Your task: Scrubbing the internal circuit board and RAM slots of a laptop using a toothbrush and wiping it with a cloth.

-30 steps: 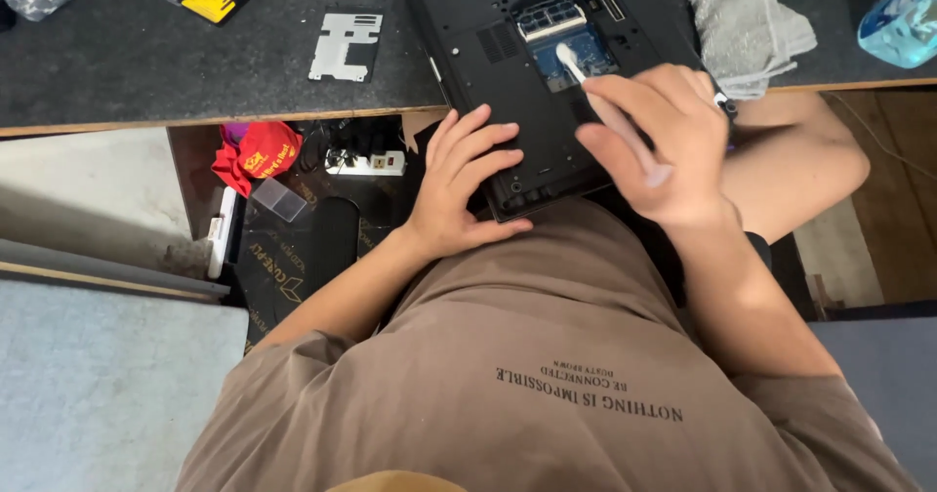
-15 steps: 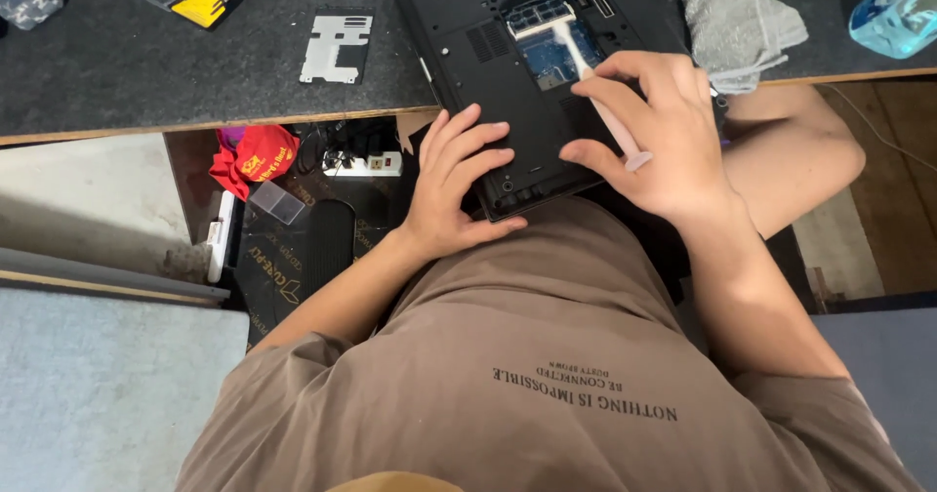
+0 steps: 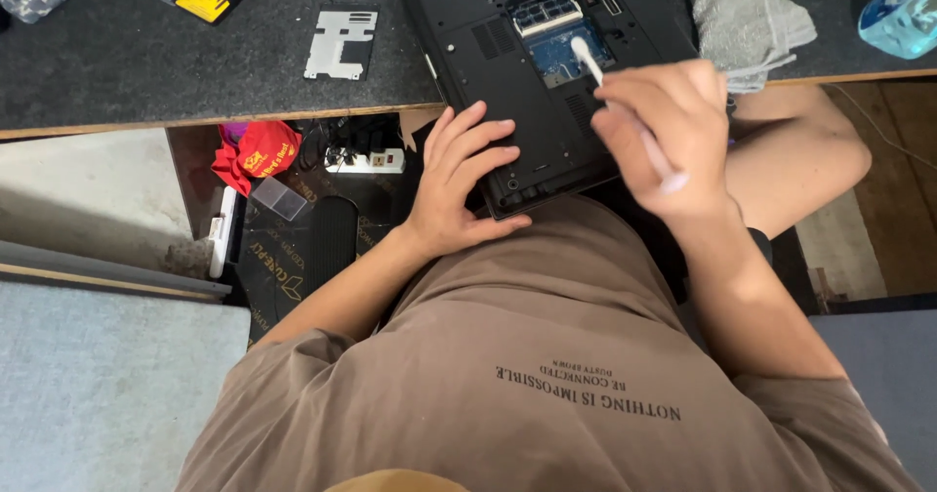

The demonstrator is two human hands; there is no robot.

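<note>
Since the earlier frame, the brush (image 3: pixel 625 106) has shifted: its white head now lies over the right part of the open bay, lower and further right than half a second ago, and the right hand (image 3: pixel 669 126) has followed it slightly.

The right hand is closed around the brush handle, fingers pinching it, with the handle end showing below the hand. The long axis of the brush runs diagonally from the lower right, at the hand, to the upper left, at the head. The head rests on or just above the blue circuit board (image 3: pixel 571 58) in the bay; contact cannot be confirmed.

The left hand (image 3: pixel 464 175) lies flat with fingers spread on the lower left corner of the laptop (image 3: pixel 488 53), which sits underside up at the top centre of the frame, its near edge overhanging the worktop (image 3: pixel 146 72) toward the lap.

The bay lies up and left of the right hand, which is the nearer hand to it.

A metal cover plate (image 3: pixel 340 43) lies on the worktop left of the laptop; a grey cloth (image 3: pixel 747 19) lies to the right.
</note>
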